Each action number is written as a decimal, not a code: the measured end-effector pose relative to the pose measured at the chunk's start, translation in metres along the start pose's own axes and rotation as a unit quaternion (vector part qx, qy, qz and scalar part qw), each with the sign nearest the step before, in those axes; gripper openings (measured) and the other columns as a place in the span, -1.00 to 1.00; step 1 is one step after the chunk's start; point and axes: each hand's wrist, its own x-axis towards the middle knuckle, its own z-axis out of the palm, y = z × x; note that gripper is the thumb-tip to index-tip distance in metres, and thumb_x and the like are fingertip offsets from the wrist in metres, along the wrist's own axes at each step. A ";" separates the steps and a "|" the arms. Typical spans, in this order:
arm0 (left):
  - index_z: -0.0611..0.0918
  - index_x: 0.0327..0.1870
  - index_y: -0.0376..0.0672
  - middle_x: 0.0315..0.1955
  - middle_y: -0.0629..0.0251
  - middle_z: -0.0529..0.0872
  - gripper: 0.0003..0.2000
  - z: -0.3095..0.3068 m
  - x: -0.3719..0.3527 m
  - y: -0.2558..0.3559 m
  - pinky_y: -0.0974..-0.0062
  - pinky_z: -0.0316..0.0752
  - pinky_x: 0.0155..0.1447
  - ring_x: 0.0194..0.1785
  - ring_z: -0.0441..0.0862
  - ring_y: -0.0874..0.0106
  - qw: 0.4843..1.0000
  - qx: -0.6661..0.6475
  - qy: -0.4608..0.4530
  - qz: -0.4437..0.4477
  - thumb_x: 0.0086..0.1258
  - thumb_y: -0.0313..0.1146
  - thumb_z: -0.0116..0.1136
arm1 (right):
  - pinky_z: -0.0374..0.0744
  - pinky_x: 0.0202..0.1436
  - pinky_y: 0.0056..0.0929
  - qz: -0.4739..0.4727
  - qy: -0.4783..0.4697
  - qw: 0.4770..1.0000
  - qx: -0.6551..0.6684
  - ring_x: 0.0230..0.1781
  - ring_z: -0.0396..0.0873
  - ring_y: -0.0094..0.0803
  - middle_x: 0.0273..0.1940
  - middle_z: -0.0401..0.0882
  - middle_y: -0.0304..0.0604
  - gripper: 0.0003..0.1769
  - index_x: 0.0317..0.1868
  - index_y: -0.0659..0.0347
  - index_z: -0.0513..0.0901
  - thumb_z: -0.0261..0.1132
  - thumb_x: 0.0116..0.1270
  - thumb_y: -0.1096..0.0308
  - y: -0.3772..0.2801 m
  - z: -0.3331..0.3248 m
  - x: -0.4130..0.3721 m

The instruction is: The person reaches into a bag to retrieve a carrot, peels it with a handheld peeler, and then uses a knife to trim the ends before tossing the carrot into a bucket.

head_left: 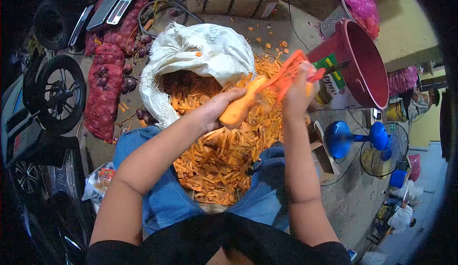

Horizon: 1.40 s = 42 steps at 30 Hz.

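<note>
My left hand (222, 103) is closed around the lower end of a large peeled carrot (237, 112), which tilts up toward the right. My right hand (296, 95) grips a red-orange peeler (285, 74) at the carrot's upper end. Motion smears the peeler, and a thin dark part (338, 66) sticks out to the right of that hand. Under both hands lies a heap of orange carrot peelings (214, 162) between my knees. The heap runs into the mouth of a white woven sack (210, 41), lying open.
A large red bucket (350, 50) leans at the right, near a blue fan (339, 140). Red net sacks of onions (102, 91), a scale (113, 10) and a motorbike wheel (61, 94) are at left. Cardboard boxes (229, 0) stand behind. Another person (401, 216) is far right.
</note>
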 end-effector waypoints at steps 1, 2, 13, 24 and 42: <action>0.40 -0.10 -0.17 -0.25 0.26 0.53 -0.65 -0.001 0.002 0.000 0.54 0.44 -0.20 -0.29 0.52 0.48 1.000 -0.001 0.000 0.000 0.25 -0.12 -0.23 | 0.28 -0.48 -0.57 -0.010 -0.035 0.999 0.016 -0.54 0.27 -0.60 -0.58 0.30 -0.32 -0.77 -0.51 0.27 0.36 -0.01 0.21 0.29 -0.008 0.008 -0.014; 0.41 -0.12 -0.17 -0.28 0.27 0.54 -0.65 0.000 0.004 -0.001 0.54 0.45 -0.24 -0.31 0.53 0.48 0.999 -0.051 0.000 0.020 0.25 -0.12 -0.24 | 0.29 -0.47 -0.57 -0.029 -0.067 0.997 -0.016 -0.53 0.29 -0.59 -0.57 0.32 -0.31 -0.77 -0.49 0.28 0.37 0.00 0.20 0.29 -0.009 0.013 -0.027; 0.45 -0.16 -0.23 -0.30 0.27 0.54 -0.62 0.010 -0.013 -0.003 0.62 0.44 -0.27 -0.35 0.52 0.52 0.994 0.105 -0.017 0.037 0.26 -0.10 -0.25 | 0.33 -0.44 -0.53 -0.031 0.079 0.991 -0.106 -0.55 0.30 -0.55 -0.58 0.32 -0.29 -0.78 -0.48 0.29 0.37 -0.03 0.21 0.31 0.054 -0.035 0.040; 0.39 -0.09 -0.22 -0.29 0.24 0.53 -0.62 0.000 0.012 -0.008 0.49 0.47 -0.33 -0.35 0.53 0.47 0.990 -0.092 0.038 0.100 0.28 -0.11 -0.33 | 0.31 -0.44 -0.59 0.043 -0.143 0.985 -0.083 -0.52 0.27 -0.60 -0.55 0.34 -0.30 -0.80 -0.44 0.27 0.39 -0.02 0.21 0.30 -0.017 0.017 -0.045; 0.39 -0.07 -0.19 -0.26 0.29 0.53 -0.61 0.001 -0.002 -0.002 0.53 0.46 -0.20 -0.24 0.52 0.49 0.998 -0.054 0.030 0.021 0.25 -0.07 -0.25 | 0.30 -0.50 -0.57 -0.008 -0.142 0.986 -0.085 -0.58 0.27 -0.58 -0.57 0.34 -0.29 -0.78 -0.40 0.29 0.41 -0.01 0.21 0.28 -0.013 0.018 -0.044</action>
